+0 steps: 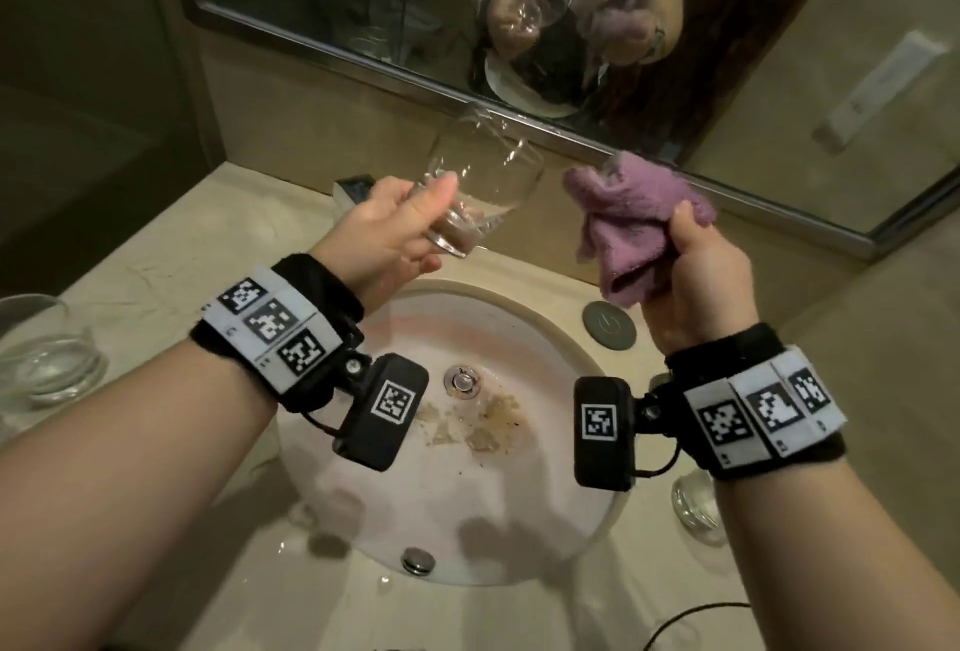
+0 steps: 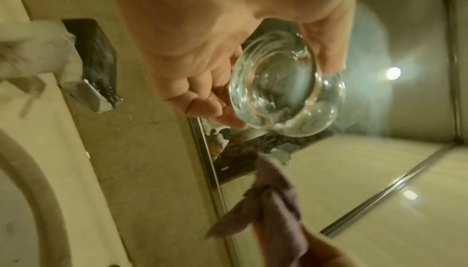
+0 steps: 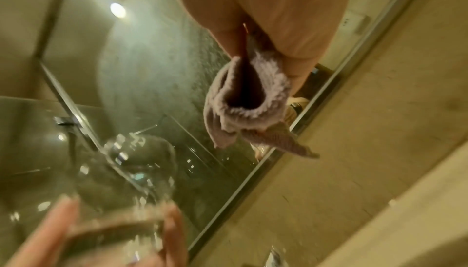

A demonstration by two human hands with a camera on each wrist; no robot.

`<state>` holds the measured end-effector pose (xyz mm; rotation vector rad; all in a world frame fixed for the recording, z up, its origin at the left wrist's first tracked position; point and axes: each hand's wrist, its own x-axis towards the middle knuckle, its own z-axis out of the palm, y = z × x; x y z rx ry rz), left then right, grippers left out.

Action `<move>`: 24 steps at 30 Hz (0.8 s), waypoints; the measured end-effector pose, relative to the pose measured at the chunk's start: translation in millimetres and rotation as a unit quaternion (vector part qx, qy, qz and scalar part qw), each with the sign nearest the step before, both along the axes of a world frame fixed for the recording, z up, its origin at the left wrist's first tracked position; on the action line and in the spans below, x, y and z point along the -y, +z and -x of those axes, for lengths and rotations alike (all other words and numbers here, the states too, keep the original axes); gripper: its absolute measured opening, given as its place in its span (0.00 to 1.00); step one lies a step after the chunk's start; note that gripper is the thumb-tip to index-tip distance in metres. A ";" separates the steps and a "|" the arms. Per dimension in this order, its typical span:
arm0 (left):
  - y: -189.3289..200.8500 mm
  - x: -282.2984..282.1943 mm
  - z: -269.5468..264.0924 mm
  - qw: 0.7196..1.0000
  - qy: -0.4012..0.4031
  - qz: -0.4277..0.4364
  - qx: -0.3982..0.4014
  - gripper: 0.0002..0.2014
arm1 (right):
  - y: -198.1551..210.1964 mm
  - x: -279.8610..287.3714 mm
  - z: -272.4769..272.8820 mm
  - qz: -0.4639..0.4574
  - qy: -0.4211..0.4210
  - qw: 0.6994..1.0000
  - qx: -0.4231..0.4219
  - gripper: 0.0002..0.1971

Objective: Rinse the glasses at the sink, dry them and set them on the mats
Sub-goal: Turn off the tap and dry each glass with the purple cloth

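Note:
My left hand [image 1: 415, 224] grips a clear glass [image 1: 488, 172] by its thick base above the back rim of the sink [image 1: 524, 338]. The glass is tilted, its mouth pointing up and away toward the mirror. In the left wrist view the fingers [image 2: 202, 101] and thumb curl round the glass base [image 2: 286, 91]. My right hand [image 1: 696, 255] clutches a bunched purple cloth [image 1: 639, 219] just right of the glass, a small gap between them. The right wrist view shows the cloth [image 3: 248, 107] hanging from that hand and the glass [image 3: 131, 171] blurred at lower left.
A second glass [image 1: 41, 349] stands on the counter at the far left, and a third glass [image 1: 696, 505] sits under my right wrist. Brown residue [image 1: 488, 421] lies by the drain [image 1: 461, 381]. A tissue box [image 1: 356, 187] and the mirror [image 1: 363, 0] are behind.

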<state>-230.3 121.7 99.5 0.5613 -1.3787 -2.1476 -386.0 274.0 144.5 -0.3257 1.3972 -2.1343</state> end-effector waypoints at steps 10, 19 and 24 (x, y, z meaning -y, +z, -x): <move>8.3 -26.5 7.0 0.990 -0.118 0.078 -0.028 0.41 | -44.7 -4.1 -32.3 -0.044 0.192 0.955 0.221 0.20; 13.2 -68.6 16.8 0.957 -0.098 0.268 0.044 0.42 | -56.7 -44.2 -25.3 -0.024 0.159 0.947 0.279 0.17; 10.1 -92.0 17.5 0.960 -0.070 0.265 0.063 0.42 | -53.9 -96.5 -11.3 -0.004 0.092 0.968 0.234 0.17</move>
